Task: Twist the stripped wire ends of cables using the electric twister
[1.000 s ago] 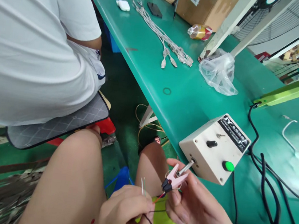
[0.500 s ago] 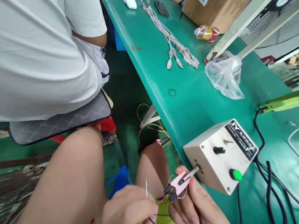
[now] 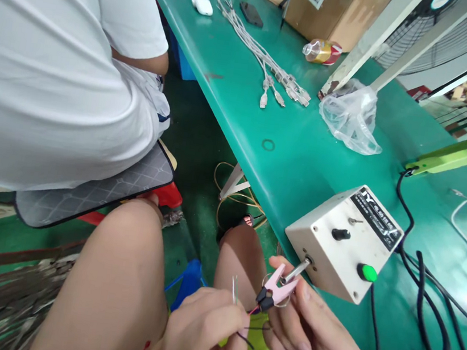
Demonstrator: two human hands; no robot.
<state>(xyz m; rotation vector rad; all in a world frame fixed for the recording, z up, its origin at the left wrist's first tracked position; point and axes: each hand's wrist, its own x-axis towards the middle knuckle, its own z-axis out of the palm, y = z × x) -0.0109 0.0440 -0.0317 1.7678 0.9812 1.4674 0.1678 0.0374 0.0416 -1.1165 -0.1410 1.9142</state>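
Holding a clip, the right hand perhaps touches black wire.

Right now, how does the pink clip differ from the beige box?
The pink clip is small; the beige box is much larger. The clip is in the right hand, while the box rests on the table. The clip has black tips; the box, a green button. Both have black parts.

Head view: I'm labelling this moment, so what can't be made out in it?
All in the head view:
Thin coloured wires: gripped stretch hidden inside the left hand.
Pink black-tipped clip: what exactly its tips bite, too small.
Black label on the white box-shaped machine: fine print blurred and small.
Brown cardboard box: top cut off by the upper edge.
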